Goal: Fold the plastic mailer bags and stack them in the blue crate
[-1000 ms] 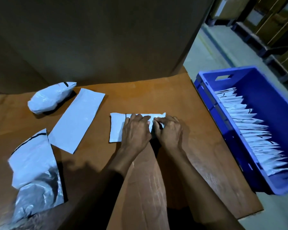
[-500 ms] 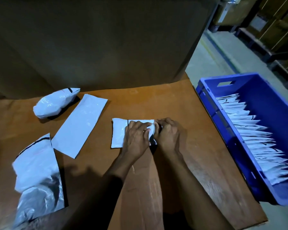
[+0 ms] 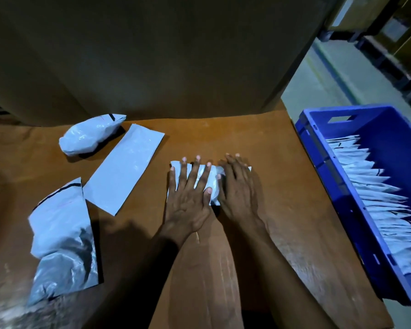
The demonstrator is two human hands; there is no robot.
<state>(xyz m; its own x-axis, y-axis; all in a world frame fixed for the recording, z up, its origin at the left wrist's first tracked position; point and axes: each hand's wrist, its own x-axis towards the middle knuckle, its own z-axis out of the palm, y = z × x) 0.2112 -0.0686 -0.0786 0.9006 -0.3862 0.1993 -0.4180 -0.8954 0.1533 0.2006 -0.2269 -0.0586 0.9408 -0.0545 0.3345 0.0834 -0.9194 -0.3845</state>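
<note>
Both hands lie flat, fingers straight and spread, gripping nothing. Left hand [image 3: 188, 200] and right hand [image 3: 240, 193] press side by side on a folded mailer bag [image 3: 215, 184] at mid surface [image 3: 223, 138]. Blue crate [image 3: 394, 129] stands to the right, with a row of folded bags [image 3: 365, 184] inside. A flat mailer [image 3: 124, 169] lies to the left.

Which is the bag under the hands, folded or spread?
Folded: the bag is a small packet, pressed flat by left hand and right hand.
</note>
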